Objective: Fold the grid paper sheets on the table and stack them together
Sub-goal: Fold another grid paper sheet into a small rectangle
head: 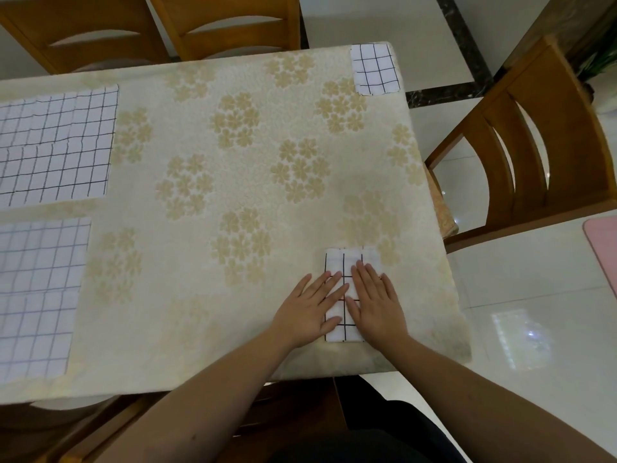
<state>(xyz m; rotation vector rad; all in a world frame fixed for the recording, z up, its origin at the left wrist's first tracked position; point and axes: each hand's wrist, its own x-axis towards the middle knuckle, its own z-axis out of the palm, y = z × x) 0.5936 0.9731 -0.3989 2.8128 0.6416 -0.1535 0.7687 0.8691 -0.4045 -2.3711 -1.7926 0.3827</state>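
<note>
A small folded grid paper (344,259) lies near the table's front right edge. My left hand (310,309) and my right hand (375,302) both press flat on it with straight fingers, side by side, covering most of it. Another folded grid paper (374,68) lies at the far right corner. Two large unfolded grid sheets lie flat at the left: one farther back (56,145) and one nearer (36,295), both cut off by the left edge of view.
The table (233,162) wears a cream cloth with a flower pattern. Wooden chairs stand behind it (213,25) and at its right side (534,155). A glossy white floor lies to the right, with a pink mat (604,238) at the edge.
</note>
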